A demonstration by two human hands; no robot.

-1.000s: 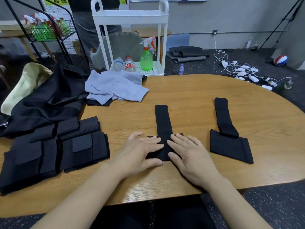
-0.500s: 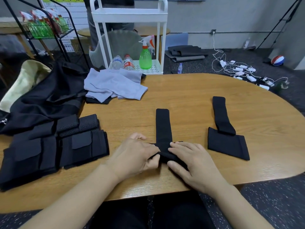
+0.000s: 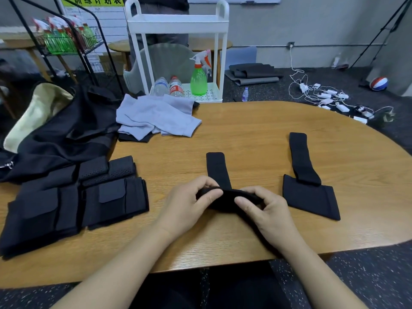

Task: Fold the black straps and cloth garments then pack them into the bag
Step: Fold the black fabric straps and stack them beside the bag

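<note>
Hands meet at the middle of the surface's near edge, both working one black strap [image 3: 218, 169]. The left hand [image 3: 189, 206] pinches the wide base of it between thumb and curled fingers [image 3: 210, 196], and the right hand [image 3: 266, 210] does the same from the other side, so the base is lifted and doubled over while the narrow tail lies flat, pointing toward the far edge.

To do this fold well, I would judge that both pinches should sit level on the two outer corners of the base, so that the doubled edge comes down square rather than skewed. Lay it toward the tail, then press along the crease with flat fingers before letting go; the fabric looks thick and springy and may open again if released too soon. The tail can then be turned over the folded base to make a compact bundle.

A second strap [image 3: 308, 186] lies unfolded toward the right end of the surface, well apart from the hands. Folded black garments [image 3: 73, 201] sit near the left edge, a pale grey cloth [image 3: 156, 118] lies at the far left, and the black bag [image 3: 64, 139] slumps over the left end.
</note>
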